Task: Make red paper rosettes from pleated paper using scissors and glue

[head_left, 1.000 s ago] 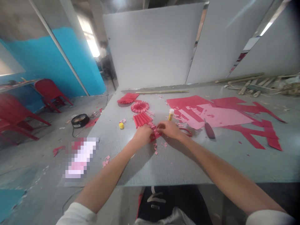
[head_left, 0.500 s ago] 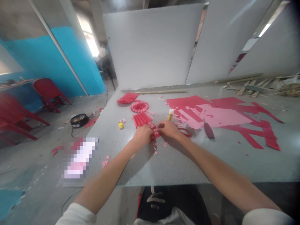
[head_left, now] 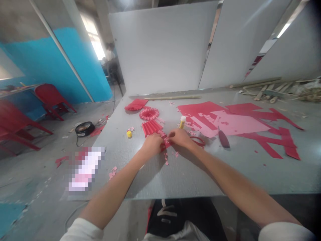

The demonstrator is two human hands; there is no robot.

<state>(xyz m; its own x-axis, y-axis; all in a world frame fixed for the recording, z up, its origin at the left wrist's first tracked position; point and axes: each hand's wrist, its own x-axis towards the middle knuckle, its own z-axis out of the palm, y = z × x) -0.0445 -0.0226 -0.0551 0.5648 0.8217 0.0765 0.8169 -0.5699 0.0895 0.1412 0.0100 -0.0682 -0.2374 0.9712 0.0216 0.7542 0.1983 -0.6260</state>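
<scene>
Left hand [head_left: 152, 146] and right hand [head_left: 179, 138] both closed in a pinch on a small folded red paper piece [head_left: 166, 142], neither hand released, the piece held between them just above a grey board tabletop [head_left: 190, 177] and mostly hidden by the fingers, its exact folds impossible to make out.

Just beyond the left hand, a pleated red paper fan [head_left: 151, 128]; farther on, a red paper rosette [head_left: 149, 114] and a gathered red paper bundle [head_left: 136, 104]. To the left of the fan, a small yellow cap [head_left: 129, 134]. Beyond the right hand, an upright glue stick [head_left: 182, 122], its yellow and white label too small to read. Just right of the right hand, a red scissor handle loop [head_left: 198, 141], and beside it a dark-handled craft knife [head_left: 223, 139]. Farther right, a pink paper sheet [head_left: 238, 123] lying over cut red paper sheets [head_left: 271, 142]. Pink paper scraps [head_left: 166, 158] around and below the hands.

Along the far table edge, a long bamboo strip [head_left: 173, 97]. Behind the table, white panels [head_left: 160, 50]. Off to the left, a blue-painted wall [head_left: 75, 67], red plastic chairs [head_left: 51, 100], a round black object [head_left: 85, 129] on the floor, a pixelated patch [head_left: 85, 169] and, far back, a standing person [head_left: 109, 57].
</scene>
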